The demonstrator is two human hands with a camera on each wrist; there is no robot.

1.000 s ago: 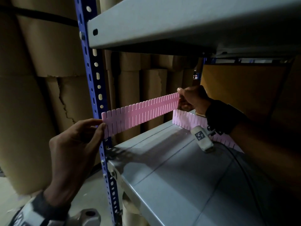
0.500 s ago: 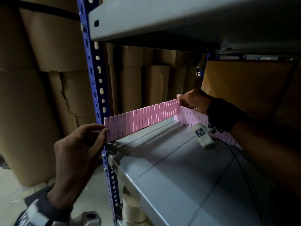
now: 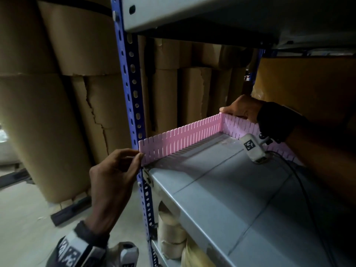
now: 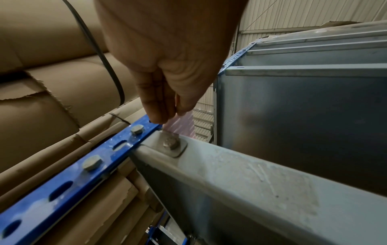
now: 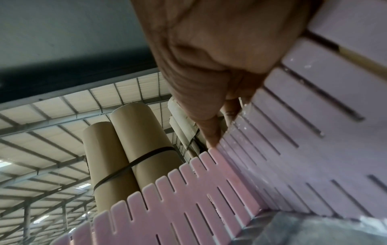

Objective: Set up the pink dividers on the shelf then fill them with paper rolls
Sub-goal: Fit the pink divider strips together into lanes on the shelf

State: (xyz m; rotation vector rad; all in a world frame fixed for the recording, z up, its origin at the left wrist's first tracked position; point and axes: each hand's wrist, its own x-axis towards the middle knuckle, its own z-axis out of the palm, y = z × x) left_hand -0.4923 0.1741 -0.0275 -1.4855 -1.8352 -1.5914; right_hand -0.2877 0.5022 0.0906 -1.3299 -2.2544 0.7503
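A long slotted pink divider (image 3: 181, 137) stands on edge along the left side of the grey shelf (image 3: 221, 189). My left hand (image 3: 139, 156) pinches its near end beside the blue upright (image 3: 133, 89); in the left wrist view the fingertips (image 4: 159, 117) hold the pink strip (image 4: 182, 126). A second pink divider (image 3: 240, 126) runs along the back of the shelf and meets the first at the far corner. My right hand (image 3: 229, 110) pinches the top of that corner, seen close in the right wrist view as my right hand (image 5: 222, 132) on the joined strips (image 5: 209, 190).
An upper grey shelf (image 3: 192, 12) hangs close overhead. Small brown paper rolls (image 3: 169, 234) stand on the level below. Tall cardboard rolls (image 3: 48, 122) fill the space left of and behind the rack. A brown box (image 3: 308, 83) sits at the back right.
The long divider has come down from mid-air onto the shelf's left edge. Both hands went down with it and kept hold of its ends.
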